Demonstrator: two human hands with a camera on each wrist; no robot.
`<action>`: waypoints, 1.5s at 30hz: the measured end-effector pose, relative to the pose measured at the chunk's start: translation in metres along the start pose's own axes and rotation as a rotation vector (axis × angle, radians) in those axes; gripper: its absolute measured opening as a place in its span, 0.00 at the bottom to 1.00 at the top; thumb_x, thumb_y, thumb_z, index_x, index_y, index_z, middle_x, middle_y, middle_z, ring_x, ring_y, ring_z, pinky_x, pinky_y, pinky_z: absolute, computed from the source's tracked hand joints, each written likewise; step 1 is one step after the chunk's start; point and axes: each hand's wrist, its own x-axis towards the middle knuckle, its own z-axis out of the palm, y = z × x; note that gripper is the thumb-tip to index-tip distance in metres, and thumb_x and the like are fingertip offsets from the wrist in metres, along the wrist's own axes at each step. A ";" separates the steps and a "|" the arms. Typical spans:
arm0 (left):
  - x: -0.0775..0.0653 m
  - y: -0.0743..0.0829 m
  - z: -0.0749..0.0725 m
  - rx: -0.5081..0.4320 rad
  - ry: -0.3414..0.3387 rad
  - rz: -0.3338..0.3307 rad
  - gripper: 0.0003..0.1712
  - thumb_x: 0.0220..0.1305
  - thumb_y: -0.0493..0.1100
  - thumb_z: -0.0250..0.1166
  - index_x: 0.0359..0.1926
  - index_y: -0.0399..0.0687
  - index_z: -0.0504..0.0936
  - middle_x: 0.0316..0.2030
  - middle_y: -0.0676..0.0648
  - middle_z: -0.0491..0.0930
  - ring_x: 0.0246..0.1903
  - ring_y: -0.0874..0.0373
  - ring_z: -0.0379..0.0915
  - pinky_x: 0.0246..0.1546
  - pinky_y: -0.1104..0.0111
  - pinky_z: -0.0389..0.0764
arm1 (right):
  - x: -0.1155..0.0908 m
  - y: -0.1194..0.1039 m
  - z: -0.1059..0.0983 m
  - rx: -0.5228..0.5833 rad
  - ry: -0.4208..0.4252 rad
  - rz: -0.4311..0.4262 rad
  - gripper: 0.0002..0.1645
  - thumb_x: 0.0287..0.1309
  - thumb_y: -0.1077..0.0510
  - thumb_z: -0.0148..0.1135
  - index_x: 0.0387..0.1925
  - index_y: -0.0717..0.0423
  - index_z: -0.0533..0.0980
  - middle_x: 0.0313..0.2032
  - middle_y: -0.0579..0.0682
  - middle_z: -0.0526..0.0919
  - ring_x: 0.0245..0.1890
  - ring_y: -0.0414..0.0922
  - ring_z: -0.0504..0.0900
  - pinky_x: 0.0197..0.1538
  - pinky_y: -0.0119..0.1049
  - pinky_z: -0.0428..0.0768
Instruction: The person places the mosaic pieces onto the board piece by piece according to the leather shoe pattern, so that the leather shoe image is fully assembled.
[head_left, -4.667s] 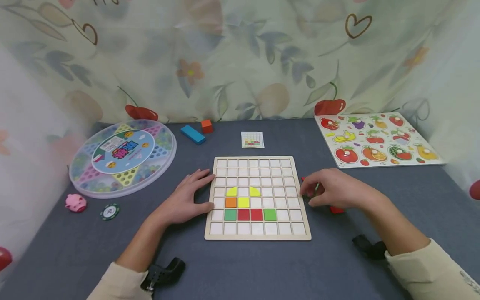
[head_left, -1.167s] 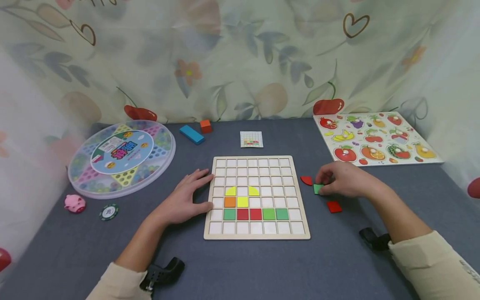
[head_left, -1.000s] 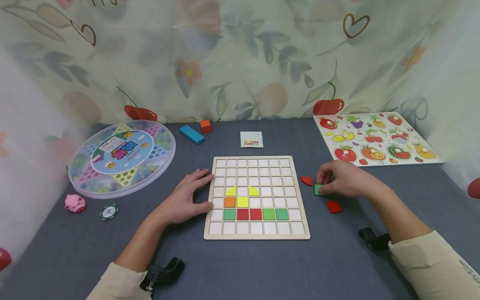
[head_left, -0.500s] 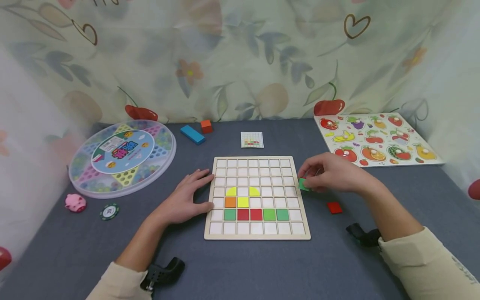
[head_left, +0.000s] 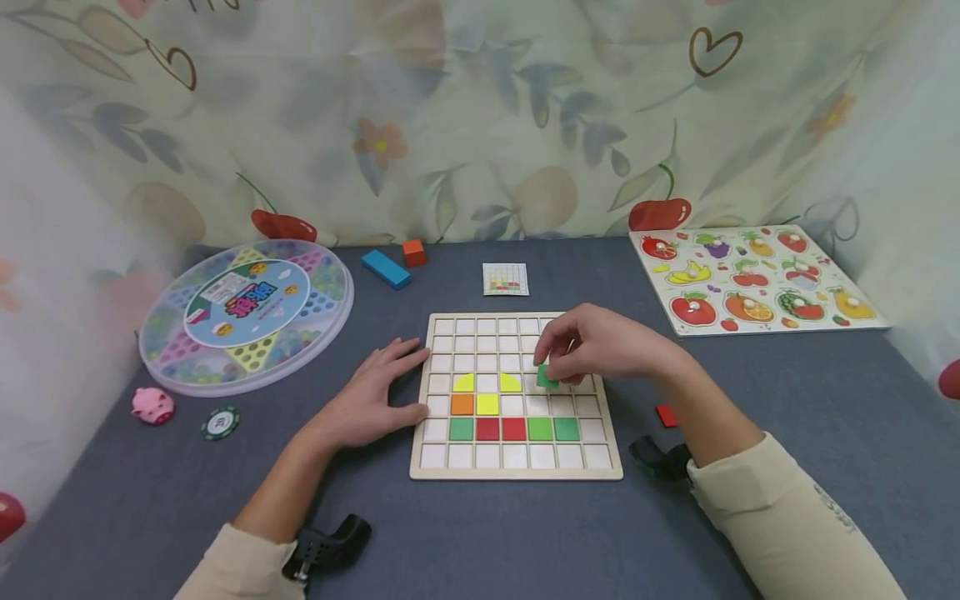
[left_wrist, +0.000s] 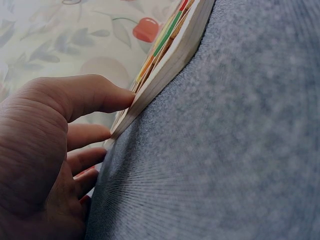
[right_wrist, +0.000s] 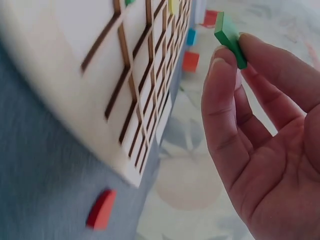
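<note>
My right hand [head_left: 600,342] pinches a green square tile [head_left: 547,378] between thumb and fingertips, over the right part of the wooden grid board [head_left: 517,475]. In the right wrist view the tile [right_wrist: 229,39] is tilted and raised off the board. My left hand [head_left: 363,398] rests along the board's left edge, thumb [left_wrist: 107,97] and fingertips touching it, fingers extended. One board row holds green tiles [head_left: 566,429] and two red tiles [head_left: 500,429]. Above are an orange tile [head_left: 462,404], a yellow square [head_left: 487,404] and two yellow quarter-rounds [head_left: 510,382].
Right of the board lie a red square [head_left: 666,416] and a red quarter-round [right_wrist: 102,209], which my arm hides in the head view. Behind the board are a pattern card [head_left: 506,279], a blue block [head_left: 386,269] and an orange cube [head_left: 414,252]. A round game box [head_left: 247,383] stands left.
A green tile has joined the row's right end since the oldest frame. My right hand then picked another green tile off the table and carried it left over the board. The left hand stays put.
</note>
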 end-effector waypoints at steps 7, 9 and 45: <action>-0.001 0.000 0.000 0.006 0.002 0.013 0.45 0.65 0.53 0.68 0.79 0.47 0.63 0.81 0.41 0.53 0.81 0.36 0.38 0.74 0.32 0.46 | 0.014 -0.003 0.013 -0.006 -0.058 -0.036 0.04 0.61 0.64 0.68 0.38 0.57 0.86 0.29 0.49 0.82 0.28 0.43 0.79 0.37 0.37 0.82; -0.001 0.001 0.000 0.006 0.004 0.018 0.45 0.65 0.53 0.68 0.79 0.47 0.63 0.81 0.41 0.54 0.81 0.36 0.38 0.74 0.31 0.47 | 0.017 -0.004 0.017 -0.015 -0.061 -0.036 0.04 0.61 0.64 0.69 0.37 0.56 0.86 0.29 0.49 0.82 0.28 0.44 0.79 0.36 0.37 0.81; -0.001 -0.002 -0.001 0.002 0.002 0.026 0.45 0.66 0.52 0.68 0.79 0.47 0.63 0.81 0.40 0.53 0.81 0.35 0.38 0.74 0.31 0.47 | 0.014 -0.016 0.026 -0.245 0.015 -0.062 0.08 0.59 0.64 0.69 0.37 0.50 0.89 0.30 0.46 0.84 0.33 0.43 0.78 0.36 0.35 0.78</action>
